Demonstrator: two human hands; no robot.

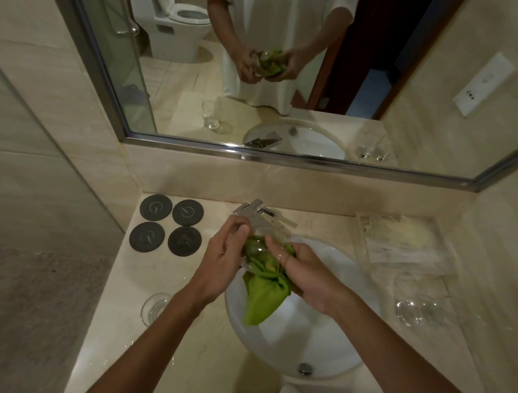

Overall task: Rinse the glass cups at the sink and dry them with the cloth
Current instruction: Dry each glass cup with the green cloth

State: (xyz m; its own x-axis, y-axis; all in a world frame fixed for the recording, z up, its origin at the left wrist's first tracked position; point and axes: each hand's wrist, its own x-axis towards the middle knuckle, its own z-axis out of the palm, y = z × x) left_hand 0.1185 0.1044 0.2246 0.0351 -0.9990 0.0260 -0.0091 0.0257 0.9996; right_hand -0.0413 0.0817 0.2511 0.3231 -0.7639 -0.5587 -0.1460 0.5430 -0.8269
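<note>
Over the white sink (325, 343) I hold a clear glass cup (263, 247) with a green cloth (263, 292) stuffed into it and hanging out below. My left hand (222, 261) grips the cup's far end. My right hand (300, 270) wraps around the cup and the cloth from the right. Another glass cup (153, 308) stands on the counter left of the sink. Two more glass cups (420, 310) sit on the counter at the right.
A chrome faucet (259, 211) stands just behind my hands. Several dark round coasters (167, 225) lie at the counter's back left. A clear tray with packets (400, 238) sits at the back right. A mirror (272, 71) covers the wall behind.
</note>
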